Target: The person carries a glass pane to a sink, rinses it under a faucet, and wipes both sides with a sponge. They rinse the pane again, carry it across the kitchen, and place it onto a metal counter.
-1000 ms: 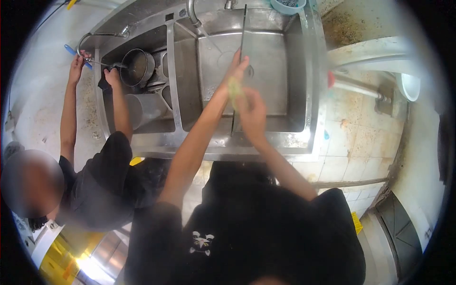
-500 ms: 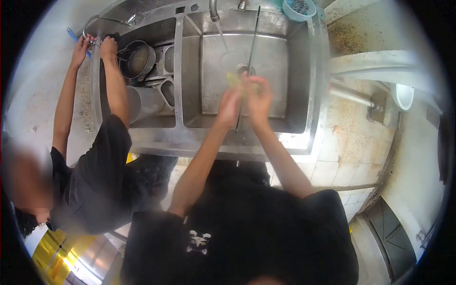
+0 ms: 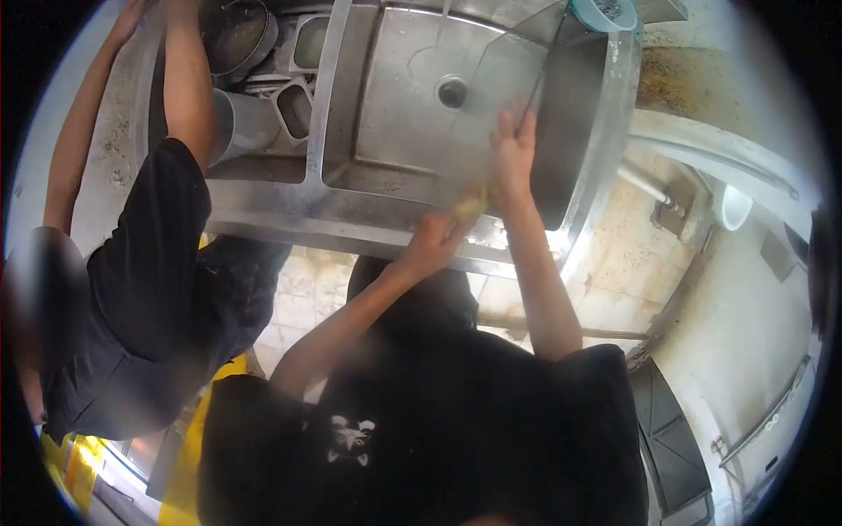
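A see-through pane, apparently glass (image 3: 516, 63), stands tilted in the right sink basin (image 3: 386, 131). Its dark edge runs down to my right hand (image 3: 516, 162), whose fingers are closed on that edge. My left hand (image 3: 431, 247) is low by the front rim of the sink, gripping a yellow-green sponge (image 3: 471, 207) that is smeared by motion. The sponge is close to the pane's lower part; whether it touches is not clear. Below the pane, the round drain (image 3: 451, 91) shows in the basin floor.
To the left, a co-worker's arm (image 3: 186, 88) reaches over the other basin, which holds a dark pan (image 3: 239, 44), metal trays (image 3: 296, 110) and a whitish tub (image 3: 250, 123). A light-blue bowl (image 3: 605, 12) sits at the back right corner. A pipe (image 3: 651, 188) runs along the right wall.
The pane has turned from edge-on to showing its face. My hands have parted: the left has drawn back toward the front rim with the sponge, the right is further right. The view has tilted down.
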The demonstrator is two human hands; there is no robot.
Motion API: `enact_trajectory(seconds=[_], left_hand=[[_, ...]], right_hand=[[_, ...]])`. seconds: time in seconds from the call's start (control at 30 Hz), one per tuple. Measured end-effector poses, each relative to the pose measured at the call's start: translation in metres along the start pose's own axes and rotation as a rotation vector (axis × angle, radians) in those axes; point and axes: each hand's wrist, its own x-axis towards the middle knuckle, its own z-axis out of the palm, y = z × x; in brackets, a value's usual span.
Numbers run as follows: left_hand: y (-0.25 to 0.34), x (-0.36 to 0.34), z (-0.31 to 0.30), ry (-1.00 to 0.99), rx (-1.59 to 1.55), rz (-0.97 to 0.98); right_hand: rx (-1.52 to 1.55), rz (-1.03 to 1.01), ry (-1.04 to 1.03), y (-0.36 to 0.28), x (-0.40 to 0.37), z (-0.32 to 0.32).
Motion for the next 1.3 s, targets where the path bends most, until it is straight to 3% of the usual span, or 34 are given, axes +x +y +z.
enact_trajectory(seconds=[0.07, 0.17, 0.2, 0.27, 0.33, 0.4, 0.43, 0.5, 0.53, 0.6, 0.63, 0.7, 0.77, 0.87, 0.9, 1.0, 1.03, 1.1, 1.17, 1.23, 1.27, 1.3], left_hand=[[0.005, -0.008, -0.012, -0.351, 0.147, -0.219], [0.027, 0.0, -0.01, -0.197, -0.008, -0.223], [0.009, -0.002, -0.008, -0.19, -0.01, -0.228], [-0.047, 0.004, -0.011, -0.281, 0.388, -0.352], [-0.036, 0.064, -0.017, -0.49, 0.422, -0.602], [-0.088, 0.095, -0.016, -0.585, 0.391, -0.382], [-0.136, 0.095, -0.008, -0.573, 0.382, -0.394], [-0.247, 0.095, 0.013, -0.485, -0.264, -0.794], [-0.28, 0.096, 0.015, -0.479, -0.269, -0.791], [-0.333, 0.104, 0.011, -0.328, -0.096, -1.102], [-0.361, 0.108, 0.009, -0.332, -0.103, -1.1], [-0.403, 0.098, 0.015, -0.42, -0.07, -0.769], [-0.295, 0.094, 0.019, -0.381, -0.095, -0.803], [-0.087, 0.111, 0.013, -0.253, -0.121, -0.822], [-0.051, 0.091, 0.018, -0.19, 0.0, -0.824], [0.042, 0.035, 0.026, -0.123, 0.132, -0.212], [0.04, 0.038, 0.023, -0.124, 0.14, -0.202], [0.016, 0.043, 0.021, -0.201, -0.062, -0.426], [-0.082, 0.061, 0.02, -0.255, 0.018, -0.692], [-0.184, 0.093, 0.008, -0.379, -0.216, -0.947], [-0.194, 0.108, 0.003, -0.376, -0.222, -0.943], [-0.199, 0.121, -0.002, -0.361, -0.233, -1.089]], right_hand=[[0.024, -0.052, 0.028, 0.018, 0.008, -0.005], [0.053, 0.009, 0.054, 0.013, 0.005, -0.004], [0.039, 0.016, 0.031, 0.016, 0.006, -0.005], [0.029, 0.024, -0.001, 0.02, 0.007, -0.004], [0.031, 0.017, 0.02, 0.02, 0.009, -0.001], [0.06, 0.059, 0.001, 0.004, 0.002, 0.002], [0.093, 0.096, -0.021, -0.002, -0.002, 0.002], [0.093, 0.088, -0.041, -0.001, 0.001, 0.0], [0.095, 0.084, -0.036, 0.0, 0.0, -0.002], [0.1, 0.096, -0.073, -0.002, 0.001, -0.002], [0.102, 0.126, -0.068, -0.001, 0.002, -0.003], [0.12, 0.164, -0.075, -0.002, 0.001, -0.005], [0.133, 0.164, -0.087, 0.003, 0.003, -0.013], [0.16, 0.144, -0.104, 0.001, 0.0, -0.017], [0.157, 0.148, -0.105, 0.0, 0.0, -0.017], [0.046, 0.182, -0.084, -0.004, 0.001, -0.017], [0.055, 0.172, -0.086, -0.006, 0.001, -0.015], [0.072, 0.202, -0.079, -0.007, 0.0, -0.014], [0.111, 0.193, -0.093, -0.003, 0.001, -0.013], [0.14, 0.189, -0.107, 0.001, 0.002, -0.013], [0.144, 0.186, -0.108, 0.002, 0.002, -0.012], [0.151, 0.183, -0.109, 0.003, 0.002, -0.011]])
